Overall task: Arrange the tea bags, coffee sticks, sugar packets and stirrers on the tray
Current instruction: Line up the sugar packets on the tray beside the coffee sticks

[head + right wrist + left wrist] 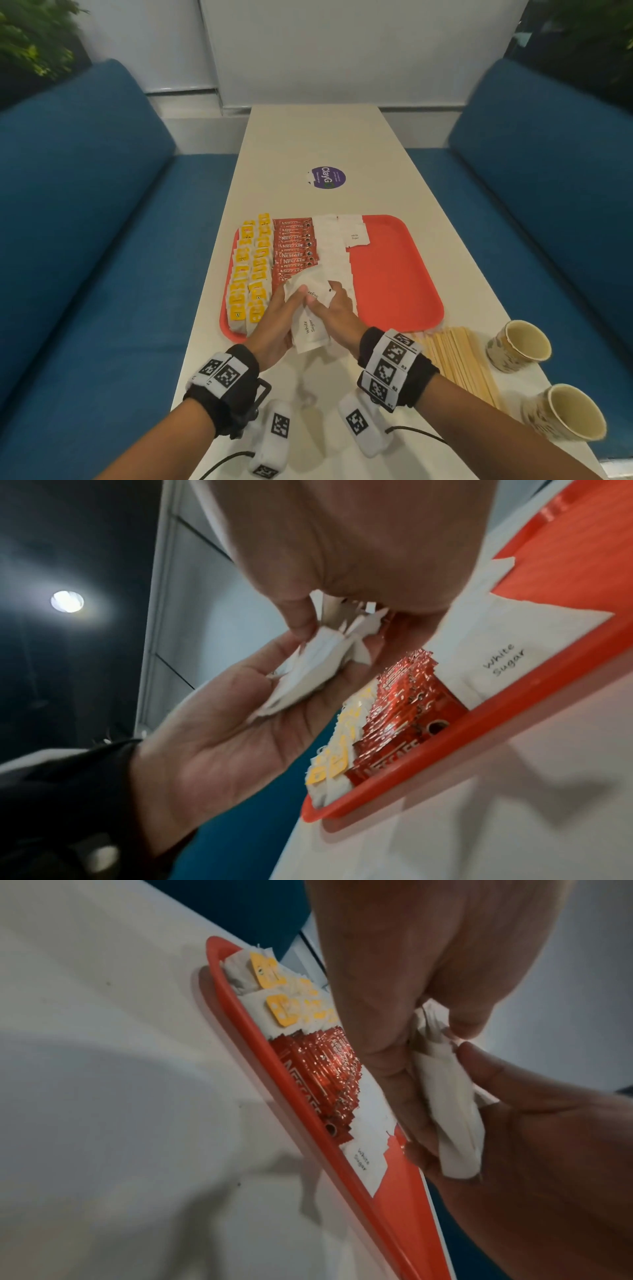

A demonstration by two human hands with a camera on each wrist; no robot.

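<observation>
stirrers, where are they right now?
Head view: the stirrers lie on the table, off the tray, near its right corner, left of two paper cups.

a long white counter [342, 137] is carrying a red tray [394, 274] toward its near left edge, wooden stirrers [459, 359] and two paper cups [519, 344] at its near right edge, and a purple sticker [328, 177] mid-counter.

Red tray [394, 274]: tea bags [248, 274] left, coffee sticks [294, 253], sugar packets [330, 246] beside; stirrers [459, 359] off-tray.
</observation>
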